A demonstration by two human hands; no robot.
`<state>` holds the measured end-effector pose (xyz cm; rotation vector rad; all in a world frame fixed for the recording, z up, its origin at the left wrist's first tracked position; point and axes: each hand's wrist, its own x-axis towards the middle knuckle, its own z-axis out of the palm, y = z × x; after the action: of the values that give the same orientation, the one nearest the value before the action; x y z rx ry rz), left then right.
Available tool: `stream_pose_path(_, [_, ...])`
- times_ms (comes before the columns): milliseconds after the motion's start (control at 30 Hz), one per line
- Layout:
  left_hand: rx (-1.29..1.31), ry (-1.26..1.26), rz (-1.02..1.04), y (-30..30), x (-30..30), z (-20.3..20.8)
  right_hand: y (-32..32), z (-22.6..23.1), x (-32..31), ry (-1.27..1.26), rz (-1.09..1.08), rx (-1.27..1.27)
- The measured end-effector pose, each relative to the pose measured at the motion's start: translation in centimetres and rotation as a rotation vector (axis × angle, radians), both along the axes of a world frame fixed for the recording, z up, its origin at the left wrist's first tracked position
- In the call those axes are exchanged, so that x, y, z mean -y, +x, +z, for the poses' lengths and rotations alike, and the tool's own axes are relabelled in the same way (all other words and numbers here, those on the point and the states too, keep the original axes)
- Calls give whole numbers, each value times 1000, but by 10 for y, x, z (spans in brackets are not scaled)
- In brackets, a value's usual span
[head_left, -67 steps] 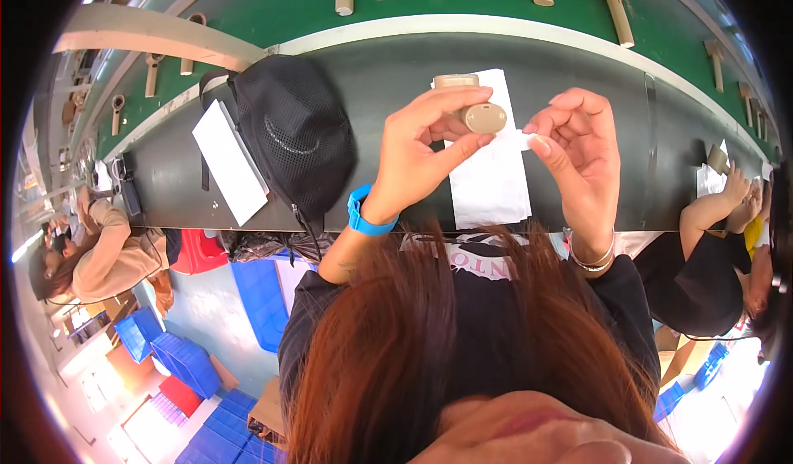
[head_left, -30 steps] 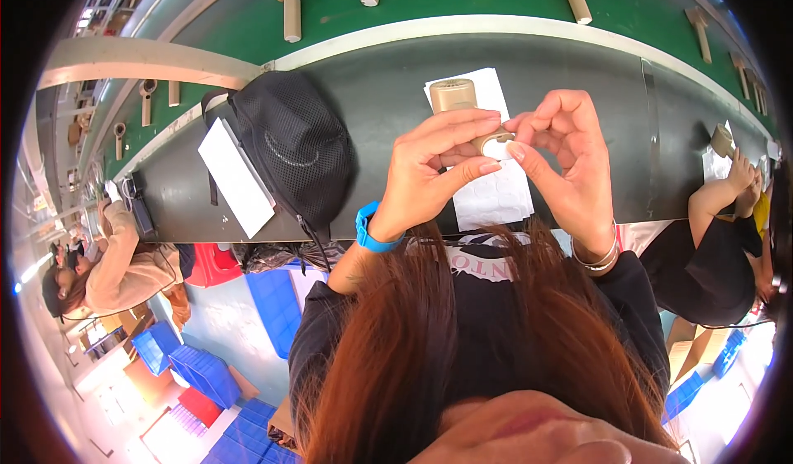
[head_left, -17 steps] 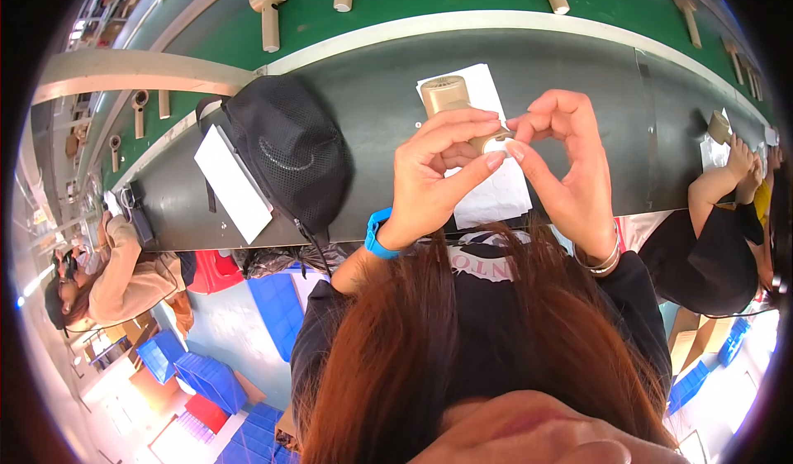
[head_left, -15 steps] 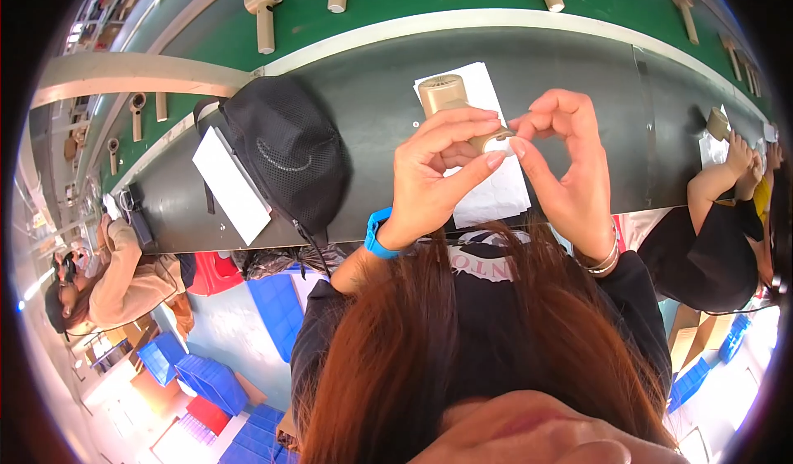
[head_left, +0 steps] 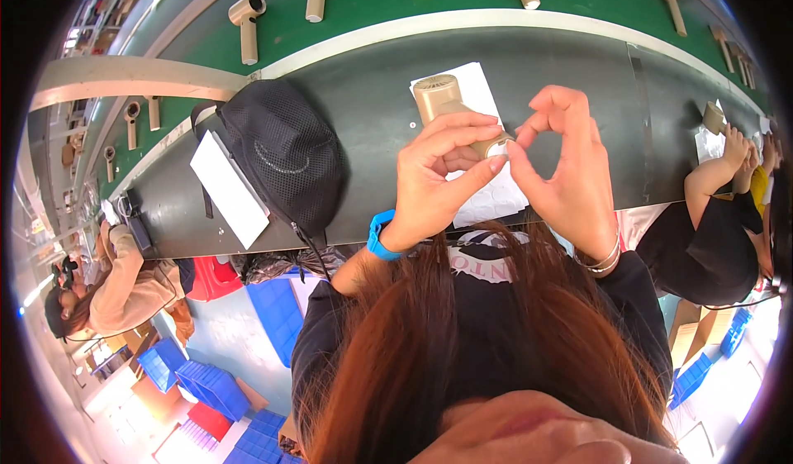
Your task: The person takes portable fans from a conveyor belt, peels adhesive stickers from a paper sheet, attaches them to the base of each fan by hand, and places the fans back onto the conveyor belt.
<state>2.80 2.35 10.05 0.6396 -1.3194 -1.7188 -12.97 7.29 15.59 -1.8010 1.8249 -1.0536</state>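
Note:
A gold handheld fan (head_left: pixel 436 99) with a round vented head lies tilted over white sheets of paper (head_left: pixel 483 82) on the dark bench. My left hand (head_left: pixel 438 171), with a blue wristband, is wrapped round its handle, and the thumb lies near the handle's pale end. At that end my right hand (head_left: pixel 574 171) curls, with thumb and index fingertips brought together in a pinch. Whatever may be between those fingertips is too small to make out. The left fingers hide much of the handle.
A black mesh bag (head_left: pixel 285 158) rests to the left, beside a white sheet (head_left: pixel 227 187). Several gold fans lie on the green belt (head_left: pixel 363 18) beyond the pale rail. Co-workers sit at left and right; the right one's hands (head_left: pixel 738 152) are by another fan (head_left: pixel 714 117).
Fans on the green belt have shifted left, and another head shows at the top. My right index fingertip has come closer to the thumb. My left hand keeps its hold on the fan.

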Motion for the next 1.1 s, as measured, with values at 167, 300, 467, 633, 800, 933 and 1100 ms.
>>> stream_pose_path(167, [-28, 42, 117, 10, 2, -3, -14, -5, 17, -216, -147, -323])
stream_pose_path(300, [-31, -158, 52, 1, 6, -3, -11, -34, 22, 264, 354, 603])
stream_pose_path(467, [-179, -398, 10, -24, 37, -10, -1, -47, 46, 111, 200, 861])
stream_pose_path(633, [7, -289, 84, -37, 94, -7, -38, -45, 111, -106, -62, 389])
stream_pose_path(800, [828, -893, 658, -36, 207, -63, -146, -90, 216, -84, -290, -190])
stream_pose_path(933, [1011, -762, 471, -28, 252, -93, -203, -123, 251, 63, -195, -518])
stream_pose_path(1100, [997, -713, 539, -8, 255, -83, -183, -109, 239, 12, 67, -438])
